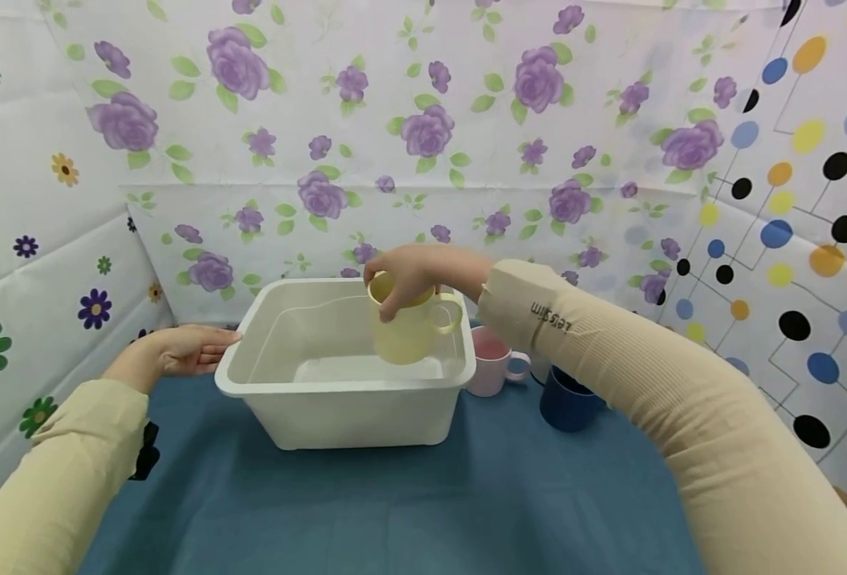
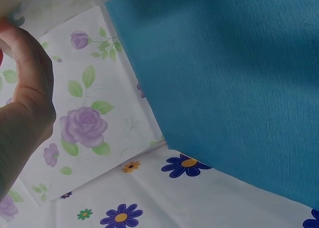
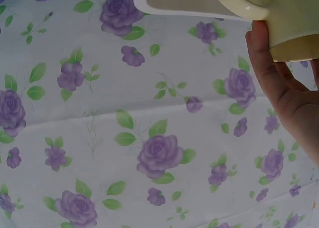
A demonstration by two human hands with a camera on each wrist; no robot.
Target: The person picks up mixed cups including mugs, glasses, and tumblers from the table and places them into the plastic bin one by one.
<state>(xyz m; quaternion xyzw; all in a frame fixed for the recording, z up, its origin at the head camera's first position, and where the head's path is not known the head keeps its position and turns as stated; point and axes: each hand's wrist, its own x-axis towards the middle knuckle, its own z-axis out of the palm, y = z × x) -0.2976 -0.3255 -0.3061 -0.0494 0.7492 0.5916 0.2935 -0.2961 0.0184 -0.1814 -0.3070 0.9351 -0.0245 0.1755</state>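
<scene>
A pale yellow mug (image 1: 403, 331) hangs upright within the right part of a white rectangular basin (image 1: 351, 417). My right hand (image 1: 407, 279) grips it from above by the rim, its handle turned to the right. In the right wrist view the fingers lie along the outside of the yellow mug (image 3: 294, 19), near the rim. At the basin's left end my left hand (image 1: 186, 350) touches the rim with its fingers nearly straight. In the left wrist view only part of the left hand (image 2: 30, 73) shows, and its fingertips are cut off.
A pink mug (image 1: 487, 371) stands just right of the basin. Farther right is a dark blue mug (image 1: 569, 403), partly under my right sleeve. A blue cloth (image 1: 366, 511) covers the table, and patterned sheets (image 1: 423, 160) rise behind and at both sides.
</scene>
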